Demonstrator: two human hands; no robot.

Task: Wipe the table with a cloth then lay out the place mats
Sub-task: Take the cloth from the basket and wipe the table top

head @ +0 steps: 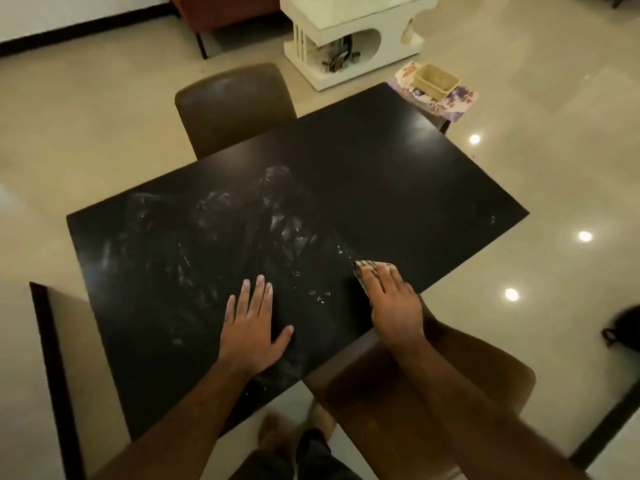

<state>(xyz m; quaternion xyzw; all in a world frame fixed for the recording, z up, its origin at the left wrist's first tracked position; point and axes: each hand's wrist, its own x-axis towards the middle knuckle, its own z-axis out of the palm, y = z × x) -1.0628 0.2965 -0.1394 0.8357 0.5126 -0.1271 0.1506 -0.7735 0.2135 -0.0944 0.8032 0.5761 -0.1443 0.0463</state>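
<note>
A black rectangular table (398,174) fills the middle of the head view, with whitish smears and crumbs over its left and near parts. My right hand (391,299) presses a small checked cloth (365,268) flat on the table near its right front edge; only the cloth's front shows past my fingers. My left hand (254,327) lies flat on the tabletop, fingers spread, holding nothing. Floral place mats (450,105) lie stacked beyond the table's far corner, under a beige basket (435,80).
A brown chair (235,105) stands at the table's far side, and another brown chair (415,393) sits under my right forearm. A white stand (353,39) is on the tiled floor behind. A dark-edged panel (52,358) lies at the left, a dark object (623,329) at the right.
</note>
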